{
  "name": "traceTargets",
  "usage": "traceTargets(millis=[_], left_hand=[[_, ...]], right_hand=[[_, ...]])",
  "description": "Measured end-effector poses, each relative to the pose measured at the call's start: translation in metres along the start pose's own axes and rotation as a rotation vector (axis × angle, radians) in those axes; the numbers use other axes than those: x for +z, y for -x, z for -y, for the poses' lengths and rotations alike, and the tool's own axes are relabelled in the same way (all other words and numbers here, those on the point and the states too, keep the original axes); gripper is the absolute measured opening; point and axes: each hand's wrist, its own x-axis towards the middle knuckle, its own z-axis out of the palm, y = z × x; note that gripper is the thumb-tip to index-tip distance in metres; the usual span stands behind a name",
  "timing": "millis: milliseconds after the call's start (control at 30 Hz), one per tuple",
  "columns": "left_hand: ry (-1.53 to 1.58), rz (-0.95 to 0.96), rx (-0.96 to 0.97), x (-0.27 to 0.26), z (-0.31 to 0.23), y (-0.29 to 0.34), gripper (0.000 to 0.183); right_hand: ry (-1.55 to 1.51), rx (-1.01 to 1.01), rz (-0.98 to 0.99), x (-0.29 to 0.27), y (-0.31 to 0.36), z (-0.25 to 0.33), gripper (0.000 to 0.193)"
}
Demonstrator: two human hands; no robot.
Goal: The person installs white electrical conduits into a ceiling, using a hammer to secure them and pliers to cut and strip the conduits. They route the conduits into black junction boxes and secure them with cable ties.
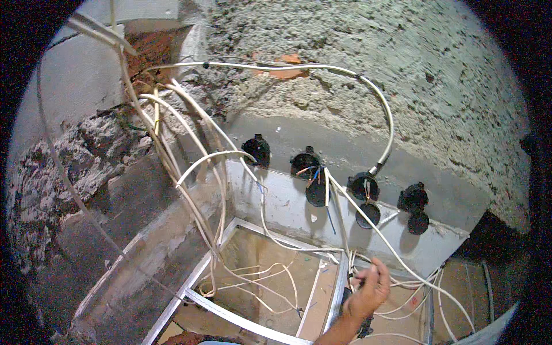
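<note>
My right hand [370, 290] reaches up from the lower edge, fingers bent, beside the metal frame [336, 282] and a bundle of white cables [355, 257]. What its fingers close on, if anything, is hidden. A dark object [347, 294] shows just beside this hand. At the lower edge, left of the middle, only a sliver of my left hand [183, 339] shows; its fingers cannot be made out. Above the right hand, a row of round black wall boxes is set in the grey band. One box [363, 185] takes in a white cable [386, 103] looping down from above.
Another box [305, 163] has blue and orange wires hanging out. More boxes [256, 150] [413, 197] sit at either end. White cables [164, 146] drop from a broken brick opening [152, 52]. Rough plaster [402, 63] covers the upper wall. Loose cable [287, 282] lies inside the frame.
</note>
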Motion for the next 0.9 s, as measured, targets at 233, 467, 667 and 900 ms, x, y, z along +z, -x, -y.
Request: traceTargets(millis=[233,467,667,900], left_hand=[[0.082,-0.113,0.121,-0.011,-0.061,-0.03,0.021],[0.114,-0.166,0.151,-0.036,-0.074,-0.051,0.021],[0.131,-0.186,0.178,-0.047,-0.079,-0.059,0.02],[0.144,-0.197,0.184,-0.053,-0.082,-0.065,0.019]], right_hand=[[-0.021,0.112,0.163,0.016,0.01,-0.02,0.016],[0.034,0.2,0.312,0.019,0.033,-0.039,0.018],[0.165,0.251,0.509,0.035,0.06,-0.06,0.019],[0.272,0.144,0.646,0.043,0.069,-0.071,0.023]])
